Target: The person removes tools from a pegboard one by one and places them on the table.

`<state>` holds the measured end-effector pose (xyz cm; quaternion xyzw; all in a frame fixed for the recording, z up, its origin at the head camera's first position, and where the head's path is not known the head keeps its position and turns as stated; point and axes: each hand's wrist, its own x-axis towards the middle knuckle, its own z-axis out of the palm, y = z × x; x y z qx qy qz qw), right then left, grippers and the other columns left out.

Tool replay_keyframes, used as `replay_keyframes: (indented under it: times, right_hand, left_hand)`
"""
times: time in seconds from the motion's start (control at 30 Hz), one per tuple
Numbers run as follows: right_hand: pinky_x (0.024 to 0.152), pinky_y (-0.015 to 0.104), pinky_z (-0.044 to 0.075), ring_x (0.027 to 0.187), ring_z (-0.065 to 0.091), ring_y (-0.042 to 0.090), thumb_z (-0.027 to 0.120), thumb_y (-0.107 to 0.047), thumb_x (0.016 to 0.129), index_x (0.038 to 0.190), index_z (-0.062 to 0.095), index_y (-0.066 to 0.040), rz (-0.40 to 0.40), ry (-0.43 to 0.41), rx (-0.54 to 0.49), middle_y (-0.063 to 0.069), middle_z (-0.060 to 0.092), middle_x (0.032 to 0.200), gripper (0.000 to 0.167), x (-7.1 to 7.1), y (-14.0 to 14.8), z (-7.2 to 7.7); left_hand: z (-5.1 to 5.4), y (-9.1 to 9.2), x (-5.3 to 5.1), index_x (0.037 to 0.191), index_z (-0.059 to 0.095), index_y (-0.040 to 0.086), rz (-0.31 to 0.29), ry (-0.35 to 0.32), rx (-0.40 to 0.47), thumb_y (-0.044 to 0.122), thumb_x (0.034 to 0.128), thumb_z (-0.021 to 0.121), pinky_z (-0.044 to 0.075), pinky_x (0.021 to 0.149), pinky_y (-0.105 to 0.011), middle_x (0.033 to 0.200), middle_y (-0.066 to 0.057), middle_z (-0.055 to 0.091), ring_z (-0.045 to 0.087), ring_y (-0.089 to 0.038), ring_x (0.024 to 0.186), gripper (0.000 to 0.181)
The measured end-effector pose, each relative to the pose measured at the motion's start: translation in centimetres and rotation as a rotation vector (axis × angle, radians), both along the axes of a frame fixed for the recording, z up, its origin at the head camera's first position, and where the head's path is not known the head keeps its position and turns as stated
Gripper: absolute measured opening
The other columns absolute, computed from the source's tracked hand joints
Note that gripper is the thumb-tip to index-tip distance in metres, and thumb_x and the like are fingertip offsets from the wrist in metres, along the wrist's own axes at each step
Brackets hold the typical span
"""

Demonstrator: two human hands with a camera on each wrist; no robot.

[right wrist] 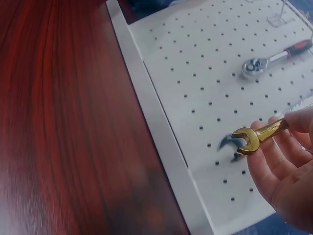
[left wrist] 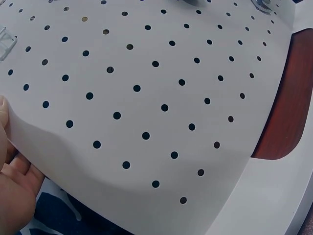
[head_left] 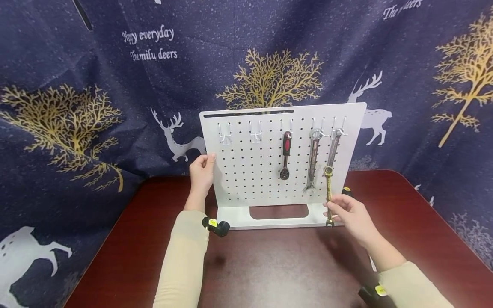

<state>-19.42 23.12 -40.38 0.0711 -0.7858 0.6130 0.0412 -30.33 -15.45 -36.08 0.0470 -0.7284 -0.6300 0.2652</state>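
My left hand (head_left: 202,171) holds the left edge of a white pegboard (head_left: 250,179), thumb in front and fingers behind it, as the left wrist view also shows. With my right hand (head_left: 352,214) I pinch a gold combination wrench (head_left: 329,188) near its lower, open end, seen close in the right wrist view (right wrist: 249,141). Its ring end points up, in front of the lower part of a smaller silver wrench (head_left: 334,147) hanging from the rightmost hook. Beside that hangs a larger silver wrench (head_left: 313,162). A ratchet (head_left: 285,156) with a black and red handle hangs left of them.
Two hooks (head_left: 225,137) (head_left: 256,136) on the board's left side carry nothing. The board's white base (head_left: 277,223) stands on a dark red table (head_left: 265,265). Behind hangs a blue cloth (head_left: 208,77) printed with deer and gold trees.
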Motion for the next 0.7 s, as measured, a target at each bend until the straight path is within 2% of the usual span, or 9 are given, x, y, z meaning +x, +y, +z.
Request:
replay_keyframes:
  times: [0.07, 0.17, 0.37, 0.43, 0.53, 0.67, 0.7]
  right_hand:
    - [0.064, 0.024, 0.055, 0.074, 0.068, 0.003, 0.06, -0.015, 0.093, 0.1, 0.061, -0.017, -0.02, -0.007, 0.011, -0.021, 0.066, 0.084, 0.007, 0.2, 0.5, 0.0]
    - [0.064, 0.025, 0.055, 0.074, 0.068, 0.003, 0.061, -0.017, 0.092, 0.101, 0.061, -0.014, -0.051, -0.026, 0.035, -0.021, 0.065, 0.082, 0.009, 0.5, 1.2, 0.0]
    - [0.065, 0.025, 0.055, 0.075, 0.067, 0.003, 0.062, -0.02, 0.092, 0.111, 0.055, 0.006, -0.084, -0.084, 0.073, -0.021, 0.064, 0.082, 0.034, 0.9, 2.9, -0.2]
    - [0.064, 0.025, 0.054, 0.074, 0.066, 0.003, 0.061, -0.019, 0.093, 0.112, 0.054, 0.008, -0.084, -0.084, 0.093, -0.02, 0.064, 0.081, 0.034, 1.0, 3.5, -0.4]
    - [0.062, 0.026, 0.054, 0.072, 0.065, 0.003, 0.061, -0.017, 0.093, 0.109, 0.057, 0.005, -0.085, -0.07, 0.102, -0.017, 0.065, 0.079, 0.027, 1.2, 4.4, -0.8]
    - [0.062, 0.026, 0.055, 0.072, 0.067, 0.006, 0.06, -0.014, 0.093, 0.1, 0.063, -0.013, -0.069, -0.064, 0.06, -0.015, 0.067, 0.078, 0.007, 1.2, 5.7, -1.2]
    - [0.062, 0.027, 0.055, 0.072, 0.068, 0.007, 0.06, -0.014, 0.093, 0.1, 0.063, -0.013, -0.068, -0.061, 0.061, -0.015, 0.067, 0.078, 0.007, 1.1, 6.0, -1.2]
  left_hand:
    - [0.0, 0.1, 0.0, 0.088, 0.066, -0.002, 0.0, 0.0, 0.002, 0.03, 0.0912, 0.063, 0.038, 0.055, -0.02, 0.061, 0.006, 0.049, 0.045, -0.007, 0.06, 0.032]
    - [0.1, 0.1, 0.0, 0.088, 0.066, -0.002, 0.0, 0.001, 0.004, 0.029, 0.0912, 0.063, 0.039, 0.055, -0.021, 0.062, 0.006, 0.049, 0.046, -0.007, 0.061, 0.031]
    - [0.0, 0.0, 0.1, 0.089, 0.065, -0.001, -0.006, -0.017, -0.012, 0.028, 0.0915, 0.063, 0.039, 0.057, -0.02, 0.064, 0.006, 0.05, 0.047, -0.009, 0.064, 0.03]
    - [0.0, -0.1, 0.2, 0.089, 0.065, -0.001, 0.0, -0.022, -0.015, 0.028, 0.0914, 0.063, 0.039, 0.057, -0.02, 0.063, 0.006, 0.051, 0.047, -0.01, 0.065, 0.029]
    - [0.1, -0.2, 0.2, 0.088, 0.065, -0.002, 0.0, -0.016, -0.014, 0.027, 0.0915, 0.063, 0.039, 0.057, -0.021, 0.063, 0.006, 0.049, 0.046, -0.011, 0.064, 0.029]
    - [0.2, -0.1, 0.2, 0.088, 0.065, -0.002, -0.007, -0.017, -0.018, 0.027, 0.0918, 0.062, 0.039, 0.057, -0.021, 0.063, 0.005, 0.048, 0.046, -0.011, 0.063, 0.03]
    - [0.2, -0.1, 0.1, 0.089, 0.065, -0.002, -0.006, -0.019, -0.015, 0.027, 0.0918, 0.062, 0.039, 0.057, -0.021, 0.063, 0.005, 0.049, 0.046, -0.011, 0.063, 0.03]
